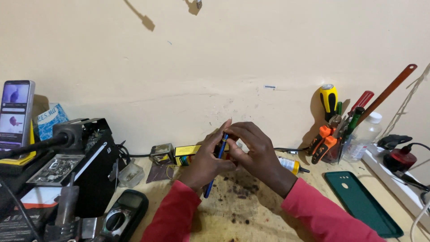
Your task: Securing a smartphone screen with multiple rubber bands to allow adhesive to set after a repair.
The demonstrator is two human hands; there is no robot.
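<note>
Cream plaster wall [215, 54] is rising behind a scuffed, stain-spotted wooden workbench [242, 210], and both hands are meeting above its middle.

A left hand [207, 161] is closing its fingers round a slim blue tool [216, 168], something like a pen or fine screwdriver, which is slanting from near the fingertips down past the wrist, its lower end sticking out below the palm. A right hand [253, 154] is curling over from the other side, its thumb and fingertips pinching at the upper end of the blue tool, where a small yellowish band is showing; what the fingers are pressing there is too small to tell. So both hands are gripping tight, nothing hanging loose, and the tool is lying between them, clear of the bench top.

As a judgement, the work is sitting mid-way: the tool is already up in hand and being adjusted at its tip, and is not yet being applied to anything on the bench.

Just behind the hands, a yellow box [188, 151] and a small glue bottle [292, 165] are lying against the wall. Farther right, a holder of screwdrivers and pliers [333, 130] is standing, with a dark green phone case [363, 201] lying flat near it. Off left, a black multimeter [123, 217] and a propped-up phone [17, 112] are sitting.
</note>
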